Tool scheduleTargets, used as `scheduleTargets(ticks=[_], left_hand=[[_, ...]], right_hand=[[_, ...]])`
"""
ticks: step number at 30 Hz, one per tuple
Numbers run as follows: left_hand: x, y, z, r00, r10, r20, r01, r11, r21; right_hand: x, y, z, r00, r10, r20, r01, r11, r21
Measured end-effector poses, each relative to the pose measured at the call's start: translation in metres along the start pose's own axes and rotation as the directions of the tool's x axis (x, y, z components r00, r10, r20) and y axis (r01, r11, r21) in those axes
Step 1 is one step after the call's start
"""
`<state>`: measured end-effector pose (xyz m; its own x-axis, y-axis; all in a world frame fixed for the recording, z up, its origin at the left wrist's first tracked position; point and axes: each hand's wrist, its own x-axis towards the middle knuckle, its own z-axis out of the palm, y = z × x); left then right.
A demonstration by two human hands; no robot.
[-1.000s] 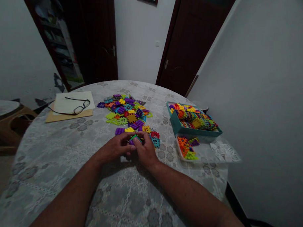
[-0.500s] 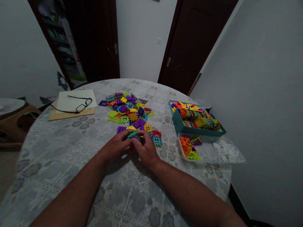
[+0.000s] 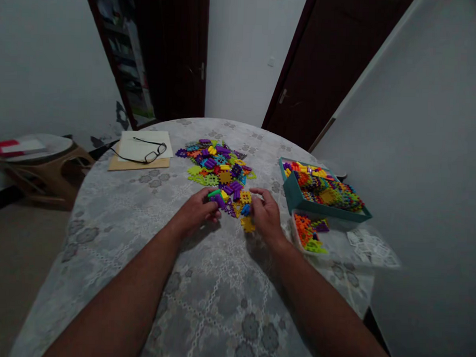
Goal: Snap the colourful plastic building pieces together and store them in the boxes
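Across the patterned grey tablecloth (image 3: 218,308), just on the near side of a multicoloured heap of notched plastic pieces (image 3: 224,176), a green-and-purple plastic piece (image 3: 219,201) was pinched firmly in the left hand (image 3: 195,209)! Over to the right, the right hand (image 3: 267,217) was held half-curled beside a yellow square notched plastic piece (image 3: 245,197) and a small blue plastic piece (image 3: 245,210); whether anything was grasped there could not be told. Farther right, orange and lime plastic pieces (image 3: 305,229) were contained in a clear plastic tray (image 3: 294,233).

Held piece (image 3: 218,200): green and purple. Pile (image 3: 224,177): purple, yellow, lime, orange, blue. Box (image 3: 294,195): teal. Surface (image 3: 218,297): pale grey, darker flower motifs. Glasses (image 3: 151,156): black. Right door (image 3: 328,62): dark brown.
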<state>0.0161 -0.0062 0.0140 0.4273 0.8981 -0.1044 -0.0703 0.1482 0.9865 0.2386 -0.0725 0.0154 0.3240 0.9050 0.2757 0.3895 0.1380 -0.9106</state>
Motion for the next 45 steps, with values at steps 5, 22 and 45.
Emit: scheduleTargets(ticks=[5,22,45], left_hand=[[0.004,0.004,-0.001,0.989,0.041,-0.144,-0.049,0.997,-0.052],[-0.007,0.009,-0.006,0.992,0.060,0.111,-0.083,0.973,0.217],[-0.009,-0.009,0.002,0.899,0.266,0.348,-0.427,0.712,0.557]], right_hand=[[0.021,0.011,-0.039,0.983,-0.037,0.180,0.101,0.928,-0.360],[-0.006,0.014,-0.009,0.931,-0.010,0.365,0.297,0.603,-0.740],[0.003,0.034,-0.016,0.945,-0.138,0.297,0.300,0.728,-0.616]])
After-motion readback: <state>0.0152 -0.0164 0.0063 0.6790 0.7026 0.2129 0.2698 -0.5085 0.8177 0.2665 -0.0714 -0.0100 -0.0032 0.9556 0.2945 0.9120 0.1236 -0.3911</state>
